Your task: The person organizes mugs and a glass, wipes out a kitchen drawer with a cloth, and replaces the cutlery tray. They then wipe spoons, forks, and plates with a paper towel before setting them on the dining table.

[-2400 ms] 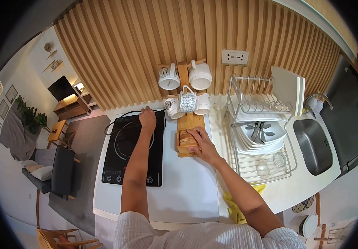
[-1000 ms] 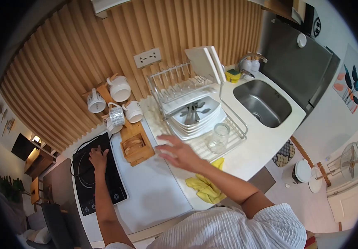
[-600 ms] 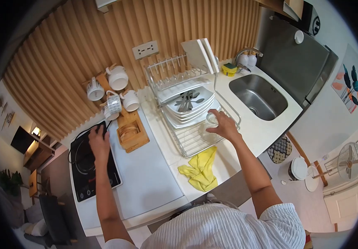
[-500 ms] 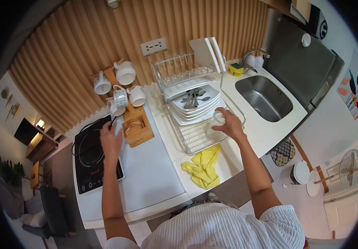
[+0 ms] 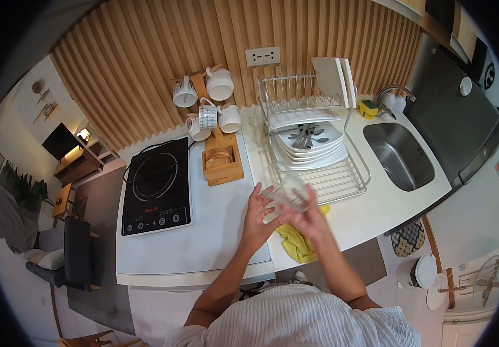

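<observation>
A clear glass (image 5: 287,194), blurred by motion, is between my two hands above the counter's front part. My right hand (image 5: 305,217) has its fingers bent around the glass's right side. My left hand (image 5: 258,217) is at the left of the glass with its fingers spread; whether it touches the glass is unclear. Beneath my right hand lies a crumpled yellow cloth (image 5: 297,243), partly hidden. Just behind the hands stands a metal dish rack (image 5: 342,181) with stacked white plates (image 5: 313,156), and cutlery (image 5: 306,136) rests on the top plate.
A black induction cooktop (image 5: 155,191) is on the left. White mugs (image 5: 219,85) hang from a wooden stand behind a wooden box (image 5: 223,173) of coasters. At the right are a steel sink (image 5: 400,156), a faucet (image 5: 397,89) and a yellow sponge holder (image 5: 368,109).
The glass has moved left and toward me from the rack in my right hand. My left hand has come right, from beside the cooktop to the glass. The camera view has shifted left.
</observation>
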Action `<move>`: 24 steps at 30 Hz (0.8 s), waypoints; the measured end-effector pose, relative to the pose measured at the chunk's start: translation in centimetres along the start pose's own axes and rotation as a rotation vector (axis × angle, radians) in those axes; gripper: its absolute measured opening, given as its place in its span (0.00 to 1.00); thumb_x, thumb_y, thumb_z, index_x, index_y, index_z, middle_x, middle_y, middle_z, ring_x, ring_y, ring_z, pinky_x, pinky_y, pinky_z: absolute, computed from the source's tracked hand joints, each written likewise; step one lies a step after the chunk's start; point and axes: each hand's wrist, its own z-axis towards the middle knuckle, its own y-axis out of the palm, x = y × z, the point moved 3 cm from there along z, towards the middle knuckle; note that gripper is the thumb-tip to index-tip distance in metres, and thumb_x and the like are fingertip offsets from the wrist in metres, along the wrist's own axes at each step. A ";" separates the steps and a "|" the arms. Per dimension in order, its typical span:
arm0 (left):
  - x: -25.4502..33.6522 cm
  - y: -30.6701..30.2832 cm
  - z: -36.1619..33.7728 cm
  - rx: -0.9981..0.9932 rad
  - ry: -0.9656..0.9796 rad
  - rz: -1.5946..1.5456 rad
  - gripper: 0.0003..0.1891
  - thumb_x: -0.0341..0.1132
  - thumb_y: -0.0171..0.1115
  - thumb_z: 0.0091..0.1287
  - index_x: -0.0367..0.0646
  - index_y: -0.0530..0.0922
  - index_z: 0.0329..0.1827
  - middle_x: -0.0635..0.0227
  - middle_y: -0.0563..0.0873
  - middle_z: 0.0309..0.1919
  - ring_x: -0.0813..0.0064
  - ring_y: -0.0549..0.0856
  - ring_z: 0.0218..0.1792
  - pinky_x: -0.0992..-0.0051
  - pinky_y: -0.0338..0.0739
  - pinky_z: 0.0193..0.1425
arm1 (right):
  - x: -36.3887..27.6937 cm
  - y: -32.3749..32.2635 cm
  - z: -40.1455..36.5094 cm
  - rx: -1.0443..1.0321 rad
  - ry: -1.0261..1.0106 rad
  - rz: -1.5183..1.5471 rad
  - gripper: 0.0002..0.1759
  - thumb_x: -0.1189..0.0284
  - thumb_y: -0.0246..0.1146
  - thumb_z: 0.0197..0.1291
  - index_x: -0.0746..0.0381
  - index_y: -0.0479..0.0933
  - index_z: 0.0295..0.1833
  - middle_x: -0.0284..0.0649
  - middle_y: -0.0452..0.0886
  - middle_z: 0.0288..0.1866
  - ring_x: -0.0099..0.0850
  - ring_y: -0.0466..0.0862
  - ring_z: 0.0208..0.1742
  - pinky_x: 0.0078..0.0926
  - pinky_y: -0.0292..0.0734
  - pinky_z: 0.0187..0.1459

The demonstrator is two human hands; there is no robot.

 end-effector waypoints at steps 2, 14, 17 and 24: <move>-1.0 -0.7 -0.1 0.039 0.069 -0.020 0.46 0.26 0.71 0.50 0.42 0.50 0.70 0.55 0.64 0.63 0.67 0.70 0.58 0.69 0.69 0.59 | 3.4 0.9 0.3 -0.078 0.100 0.054 0.34 0.46 0.54 0.60 0.63 0.63 0.59 0.52 0.74 0.52 0.45 0.79 0.48 0.30 0.82 0.42; 1.2 -6.3 -1.5 0.358 0.038 0.019 0.37 0.19 0.68 0.48 0.42 0.60 0.62 0.59 0.69 0.53 0.67 0.72 0.53 0.71 0.71 0.56 | 7.9 1.5 1.1 -0.104 -0.012 -0.616 0.24 0.57 0.54 0.65 0.61 0.66 0.60 0.36 0.76 0.42 0.26 0.78 0.42 0.26 0.79 0.43; 0.1 -8.2 -0.9 0.426 0.081 0.162 0.39 0.22 0.72 0.46 0.41 0.60 0.61 0.60 0.70 0.52 0.67 0.73 0.52 0.71 0.71 0.55 | 7.9 1.3 0.8 -0.057 -0.183 -0.811 0.22 0.63 0.57 0.64 0.61 0.67 0.59 0.34 0.76 0.41 0.23 0.77 0.41 0.22 0.78 0.41; -1.9 -12.4 0.6 0.556 0.159 0.256 0.39 0.24 0.74 0.44 0.39 0.61 0.59 0.62 0.71 0.51 0.69 0.72 0.51 0.73 0.70 0.55 | 5.8 0.0 -1.3 0.032 -0.343 -0.845 0.14 0.70 0.57 0.64 0.62 0.72 0.53 0.32 0.78 0.39 0.19 0.77 0.39 0.17 0.75 0.39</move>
